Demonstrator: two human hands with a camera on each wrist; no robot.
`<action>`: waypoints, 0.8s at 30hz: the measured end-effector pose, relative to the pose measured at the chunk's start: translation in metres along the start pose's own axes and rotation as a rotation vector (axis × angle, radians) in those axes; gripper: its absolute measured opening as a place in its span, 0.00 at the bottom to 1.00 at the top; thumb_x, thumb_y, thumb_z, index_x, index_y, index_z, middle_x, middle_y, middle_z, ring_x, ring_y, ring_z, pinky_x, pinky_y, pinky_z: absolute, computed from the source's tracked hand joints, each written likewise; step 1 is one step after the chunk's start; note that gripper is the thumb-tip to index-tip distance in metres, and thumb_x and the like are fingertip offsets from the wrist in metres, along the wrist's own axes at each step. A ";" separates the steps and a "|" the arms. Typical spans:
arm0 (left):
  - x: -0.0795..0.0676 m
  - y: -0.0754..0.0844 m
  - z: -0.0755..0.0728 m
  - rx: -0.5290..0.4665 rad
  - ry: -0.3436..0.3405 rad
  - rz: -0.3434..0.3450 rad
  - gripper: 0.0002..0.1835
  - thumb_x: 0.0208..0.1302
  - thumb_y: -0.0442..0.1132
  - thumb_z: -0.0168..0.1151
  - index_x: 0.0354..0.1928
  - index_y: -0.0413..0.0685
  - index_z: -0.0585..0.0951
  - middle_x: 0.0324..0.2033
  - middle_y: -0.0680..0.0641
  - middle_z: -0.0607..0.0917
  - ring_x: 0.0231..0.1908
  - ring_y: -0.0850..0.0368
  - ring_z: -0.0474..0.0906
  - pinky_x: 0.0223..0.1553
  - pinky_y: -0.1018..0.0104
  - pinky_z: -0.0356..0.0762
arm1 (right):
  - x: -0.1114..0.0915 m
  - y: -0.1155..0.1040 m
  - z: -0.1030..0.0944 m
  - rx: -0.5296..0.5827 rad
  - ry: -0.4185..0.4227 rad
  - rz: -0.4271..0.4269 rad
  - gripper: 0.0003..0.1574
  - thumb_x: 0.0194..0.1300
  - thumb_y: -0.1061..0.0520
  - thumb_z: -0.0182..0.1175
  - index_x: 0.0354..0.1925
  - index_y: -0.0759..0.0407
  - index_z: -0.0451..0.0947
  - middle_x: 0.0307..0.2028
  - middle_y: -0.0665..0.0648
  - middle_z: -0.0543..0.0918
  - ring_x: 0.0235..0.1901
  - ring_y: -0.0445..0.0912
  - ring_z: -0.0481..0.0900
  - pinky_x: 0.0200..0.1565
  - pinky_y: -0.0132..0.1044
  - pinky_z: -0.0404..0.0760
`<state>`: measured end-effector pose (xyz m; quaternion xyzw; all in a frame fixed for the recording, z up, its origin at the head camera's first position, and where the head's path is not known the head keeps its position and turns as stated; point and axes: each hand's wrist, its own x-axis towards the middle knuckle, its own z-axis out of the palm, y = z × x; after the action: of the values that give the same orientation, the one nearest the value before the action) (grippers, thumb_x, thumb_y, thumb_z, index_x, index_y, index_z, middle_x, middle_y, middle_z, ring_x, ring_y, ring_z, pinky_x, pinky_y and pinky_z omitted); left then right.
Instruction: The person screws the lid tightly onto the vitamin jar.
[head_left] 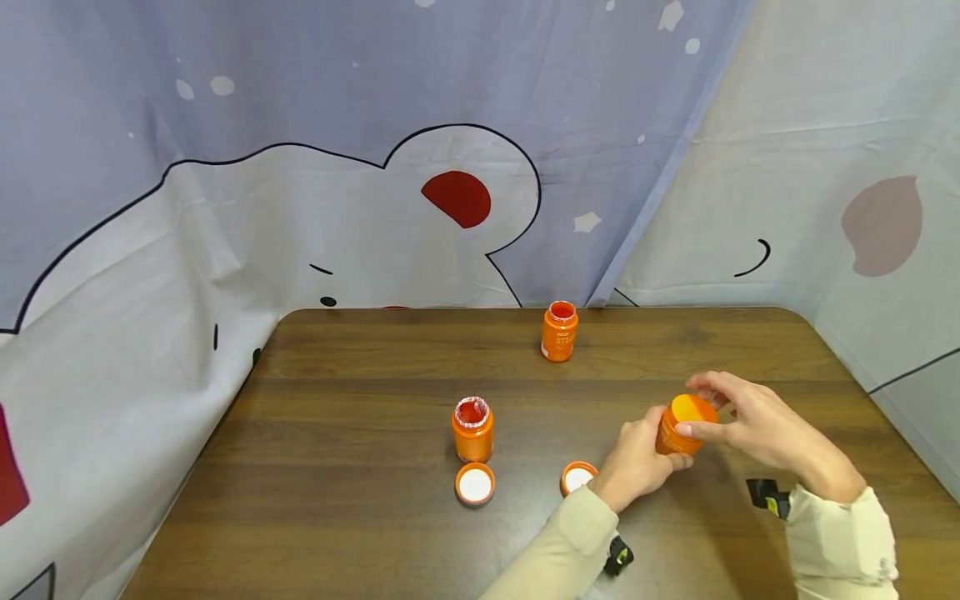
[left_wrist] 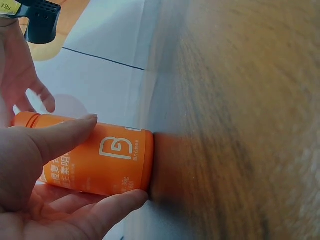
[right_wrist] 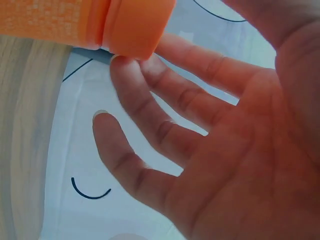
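At the right of the table my left hand [head_left: 639,460] grips an orange plastic bottle [left_wrist: 117,155] round its body. Its base is close over the tabletop in the left wrist view. My right hand [head_left: 768,429] pinches the bottle's orange lid [head_left: 693,407], thumb on the near side and fingers on the far side. From the right wrist view, the fingertips meet the edge of the lid [right_wrist: 140,30], which sits on the bottle's neck, while the little finger stays off it.
Two lidless orange bottles stand upright, one near the back edge [head_left: 559,333] and one mid-table [head_left: 473,433]. An upturned lid [head_left: 475,484] lies just in front of the mid-table bottle. Another upturned lid [head_left: 577,477] lies beside my left wrist. A printed curtain [head_left: 337,225] hangs behind the wooden table [head_left: 337,467].
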<state>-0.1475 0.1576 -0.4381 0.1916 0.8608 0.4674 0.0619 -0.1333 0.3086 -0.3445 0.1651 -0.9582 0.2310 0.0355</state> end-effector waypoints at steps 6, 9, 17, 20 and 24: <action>0.000 -0.001 0.001 0.004 0.004 -0.002 0.31 0.47 0.45 0.72 0.55 0.57 0.72 0.41 0.59 0.81 0.39 0.68 0.76 0.42 0.74 0.72 | -0.003 -0.004 -0.005 0.038 0.018 0.032 0.42 0.50 0.43 0.68 0.59 0.55 0.65 0.52 0.56 0.74 0.48 0.52 0.71 0.42 0.45 0.71; 0.000 -0.001 0.001 0.004 0.005 0.004 0.30 0.47 0.45 0.72 0.55 0.57 0.72 0.41 0.59 0.81 0.38 0.68 0.76 0.42 0.74 0.72 | -0.005 -0.004 -0.007 0.064 0.001 0.011 0.43 0.51 0.44 0.68 0.61 0.51 0.63 0.55 0.55 0.72 0.51 0.52 0.69 0.43 0.46 0.71; 0.000 -0.001 0.001 0.015 0.011 0.014 0.30 0.46 0.44 0.73 0.54 0.56 0.72 0.40 0.58 0.81 0.37 0.68 0.76 0.41 0.74 0.72 | -0.006 0.004 -0.007 0.095 -0.107 -0.054 0.40 0.53 0.49 0.67 0.62 0.44 0.64 0.54 0.55 0.76 0.52 0.47 0.73 0.44 0.47 0.75; 0.000 -0.001 0.002 0.020 0.011 0.014 0.30 0.46 0.45 0.73 0.54 0.57 0.72 0.40 0.59 0.81 0.37 0.68 0.76 0.41 0.74 0.72 | -0.004 0.008 -0.006 0.090 -0.094 -0.079 0.37 0.52 0.52 0.68 0.60 0.46 0.67 0.54 0.52 0.76 0.51 0.36 0.72 0.44 0.40 0.76; 0.001 -0.001 0.002 0.028 0.013 0.012 0.31 0.46 0.45 0.73 0.54 0.57 0.72 0.40 0.59 0.81 0.37 0.68 0.76 0.41 0.75 0.72 | -0.002 0.009 -0.005 0.075 -0.073 -0.053 0.35 0.51 0.49 0.68 0.57 0.48 0.70 0.51 0.51 0.78 0.48 0.34 0.73 0.43 0.38 0.76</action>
<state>-0.1481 0.1588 -0.4401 0.1946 0.8665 0.4570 0.0509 -0.1343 0.3192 -0.3445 0.2001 -0.9447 0.2597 0.0005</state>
